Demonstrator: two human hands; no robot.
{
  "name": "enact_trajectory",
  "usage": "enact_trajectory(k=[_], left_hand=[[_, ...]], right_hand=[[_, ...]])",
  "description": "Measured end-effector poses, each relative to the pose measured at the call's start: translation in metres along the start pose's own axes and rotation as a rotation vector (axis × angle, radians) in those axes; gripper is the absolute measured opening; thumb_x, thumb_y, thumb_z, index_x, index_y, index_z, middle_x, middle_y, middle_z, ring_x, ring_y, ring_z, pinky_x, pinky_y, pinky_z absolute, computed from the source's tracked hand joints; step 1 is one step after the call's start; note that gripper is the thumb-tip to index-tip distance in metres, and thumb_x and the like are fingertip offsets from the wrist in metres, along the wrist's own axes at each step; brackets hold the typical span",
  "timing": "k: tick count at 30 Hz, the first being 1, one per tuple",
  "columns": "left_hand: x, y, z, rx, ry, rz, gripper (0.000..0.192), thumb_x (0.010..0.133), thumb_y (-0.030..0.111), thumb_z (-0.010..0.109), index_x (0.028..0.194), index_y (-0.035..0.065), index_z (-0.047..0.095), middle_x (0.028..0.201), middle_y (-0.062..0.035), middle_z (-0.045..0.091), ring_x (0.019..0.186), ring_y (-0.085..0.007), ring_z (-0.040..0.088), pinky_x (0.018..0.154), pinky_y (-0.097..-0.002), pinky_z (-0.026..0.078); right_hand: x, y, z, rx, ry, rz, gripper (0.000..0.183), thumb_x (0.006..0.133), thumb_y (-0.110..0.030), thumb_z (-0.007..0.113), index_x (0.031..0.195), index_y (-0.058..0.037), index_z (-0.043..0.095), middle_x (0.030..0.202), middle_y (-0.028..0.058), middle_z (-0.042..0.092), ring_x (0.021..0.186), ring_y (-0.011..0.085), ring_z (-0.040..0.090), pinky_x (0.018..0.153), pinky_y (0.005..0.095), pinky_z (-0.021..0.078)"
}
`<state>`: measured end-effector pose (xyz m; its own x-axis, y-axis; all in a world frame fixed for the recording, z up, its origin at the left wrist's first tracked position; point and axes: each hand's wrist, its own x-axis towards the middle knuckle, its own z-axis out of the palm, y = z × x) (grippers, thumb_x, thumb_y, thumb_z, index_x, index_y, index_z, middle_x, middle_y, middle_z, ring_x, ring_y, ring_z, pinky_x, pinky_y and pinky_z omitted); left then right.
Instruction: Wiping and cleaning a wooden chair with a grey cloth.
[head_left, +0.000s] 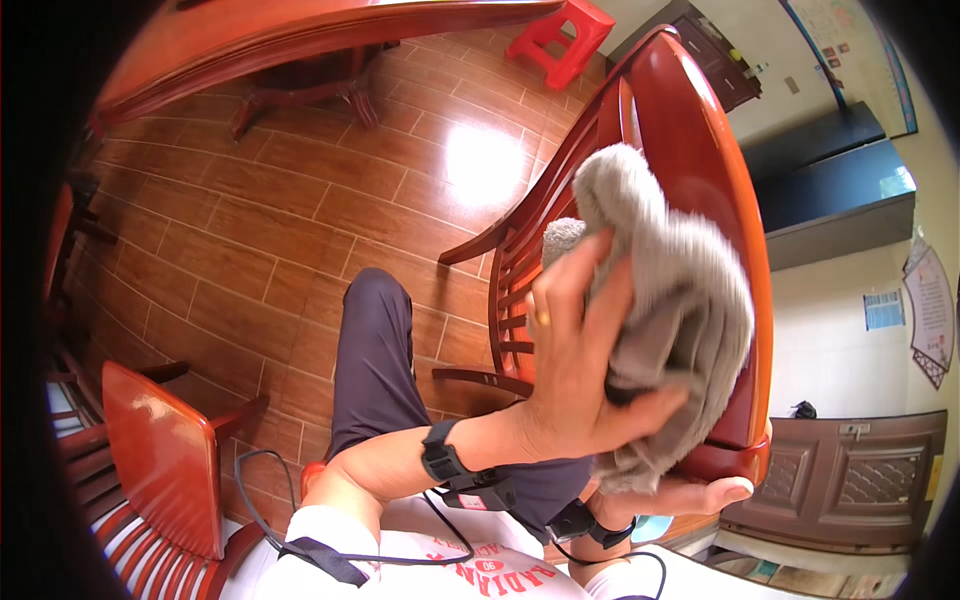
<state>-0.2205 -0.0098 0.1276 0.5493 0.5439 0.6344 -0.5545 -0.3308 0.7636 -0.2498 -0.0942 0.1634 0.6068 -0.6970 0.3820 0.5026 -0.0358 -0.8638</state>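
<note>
A wooden chair (694, 127) with a glossy reddish-brown finish stands tilted in view, its broad backrest rail on the right and its slats behind. Over this rail lies a thick grey fluffy cloth (697, 292), bunched and slightly blurred. My left hand (577, 352), with a ring on one finger, presses and grips the cloth with fingers spread across it. Lower down, my right hand (675, 496) is at the rail's lower end, its thumb along the near side and a fingertip showing beyond the edge. The cloth covers part of this hand.
A red plastic stool (562, 41) stands at the top, near a wooden table (315, 34). Another wooden chair (161, 457) is at lower left. Black cables (405, 559) run from my wrist straps. A dark panelled door (847, 480) is at right.
</note>
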Motion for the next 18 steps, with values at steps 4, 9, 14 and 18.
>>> enact_trajectory(k=[4,9,14,18], left_hand=[[-0.073,-0.037,0.01,-0.232,-0.262,-0.277,0.097,0.067,0.057,0.073,0.137,-0.0001,0.039,0.144,-0.0295,0.022,0.132,-0.048,0.021,0.107,-0.0571,0.02],[-0.097,-0.097,0.022,0.08,-0.189,-0.264,0.079,0.085,0.052,0.053,0.134,-0.0079,0.037,0.137,-0.0318,0.028,0.124,-0.0465,0.031,0.105,-0.0537,0.025],[-0.138,-0.171,0.043,0.03,-0.034,-0.746,0.065,0.093,0.043,0.046,0.131,-0.0083,0.035,0.132,-0.0284,0.037,0.124,-0.044,0.036,0.102,-0.0536,0.029],[-0.165,-0.234,0.054,-0.014,0.0,-1.07,0.056,0.094,0.042,0.047,0.131,0.0002,0.037,0.134,-0.0237,0.04,0.126,-0.0424,0.037,0.102,-0.0535,0.032]], right_hand=[[0.001,0.008,0.008,-0.049,-0.012,-0.243,0.066,0.094,-0.058,0.034,0.12,0.0002,0.05,0.12,0.0171,0.051,0.104,0.0272,0.054,0.086,0.0428,0.0481],[0.009,0.013,0.009,-0.076,-0.046,-0.313,0.072,0.093,-0.062,0.031,0.117,0.0031,0.051,0.112,0.019,0.055,0.097,0.028,0.057,0.081,0.0412,0.051],[0.003,0.005,0.021,-0.052,-0.069,-0.234,0.076,0.092,-0.064,0.03,0.114,0.0057,0.052,0.104,0.0196,0.057,0.091,0.0271,0.059,0.074,0.0381,0.0522],[0.006,0.007,0.015,-0.134,-0.115,-0.279,0.076,0.092,-0.065,0.028,0.115,0.0049,0.051,0.106,0.0185,0.056,0.091,0.0265,0.059,0.073,0.0371,0.0525]])
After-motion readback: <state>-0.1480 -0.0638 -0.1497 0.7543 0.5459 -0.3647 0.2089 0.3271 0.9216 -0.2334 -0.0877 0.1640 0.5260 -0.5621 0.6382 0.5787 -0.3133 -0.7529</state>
